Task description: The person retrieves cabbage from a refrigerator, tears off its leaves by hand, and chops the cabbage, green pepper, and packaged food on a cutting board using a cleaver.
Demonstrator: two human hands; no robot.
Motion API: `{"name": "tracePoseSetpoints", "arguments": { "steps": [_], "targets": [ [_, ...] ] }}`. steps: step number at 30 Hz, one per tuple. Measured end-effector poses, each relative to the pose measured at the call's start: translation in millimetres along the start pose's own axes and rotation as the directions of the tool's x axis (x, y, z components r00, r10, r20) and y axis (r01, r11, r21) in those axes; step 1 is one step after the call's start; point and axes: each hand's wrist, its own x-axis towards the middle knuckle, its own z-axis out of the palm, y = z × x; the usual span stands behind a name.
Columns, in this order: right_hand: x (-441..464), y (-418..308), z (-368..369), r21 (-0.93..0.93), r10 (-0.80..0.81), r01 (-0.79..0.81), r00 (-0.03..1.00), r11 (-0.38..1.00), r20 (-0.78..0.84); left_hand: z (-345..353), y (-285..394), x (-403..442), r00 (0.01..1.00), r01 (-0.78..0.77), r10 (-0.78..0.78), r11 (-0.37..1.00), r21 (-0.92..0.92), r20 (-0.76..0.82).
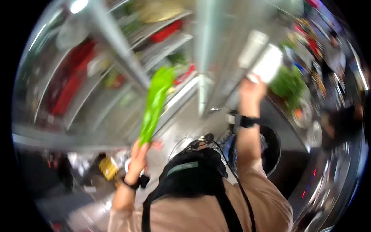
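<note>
My left hand (139, 154) is closed around the lower end of a long, bright green vegetable (154, 100), perhaps a bunch of celery; blur hides its exact kind. It points up and away in front of the open refrigerator's shelves (162, 50). Out to the right, my right hand (253, 91) is raised with its fingers bent at the edge of the refrigerator door (228, 50), which stands swung out. Just above those fingers is a bright white patch (266, 63). Motion smears the fingertips.
Red trays (73, 77) and greens fill the refrigerator shelves at left. To the right, leafy herbs (288, 85) and bowls (315, 133) line a counter, with another person (334, 58) beyond. A round black bin (270, 149) stands below my right arm. A yellow packet (108, 168) lies lower left.
</note>
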Motion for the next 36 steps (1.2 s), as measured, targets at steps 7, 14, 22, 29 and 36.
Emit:
{"name": "tracePoseSetpoints", "arguments": {
  "steps": [7, 14, 22, 29, 36],
  "targets": [
    [-44.6, 0.4, 2.2, -0.027, 0.02, -0.015, 0.98, 1.0, 0.196, -36.5, 2.7, -121.1, 0.973, 0.229, -0.231, 0.949, 0.218, -0.017],
    [-0.2, -20.6, -43.2, -0.264, 0.032, 0.025, 0.977, 0.964, 0.209, 12.8, -11.8, -29.2, 0.913, 0.342, -0.331, 0.94, -0.004, 0.239],
    [141.6, -54.9, -6.9, -0.187, 0.08, -0.07, 0.996, 0.98, 0.046, 129.4, 18.9, 223.6, 0.741, 0.166, -0.147, 0.986, 0.034, 0.655],
    [252.3, -73.0, 15.0, -0.503, 0.142, -0.121, 0.99, 0.856, 0.004, 217.3, 40.5, 380.5, 0.737, 0.131, -0.114, 0.991, 0.025, 0.666],
    [392.1, -59.5, 54.6, -0.46, 0.065, -0.098, 0.994, 0.882, -0.087, 275.0, -10.9, 579.3, 0.909, 0.01, 0.156, 0.919, -0.394, 0.387]
  ]
}}
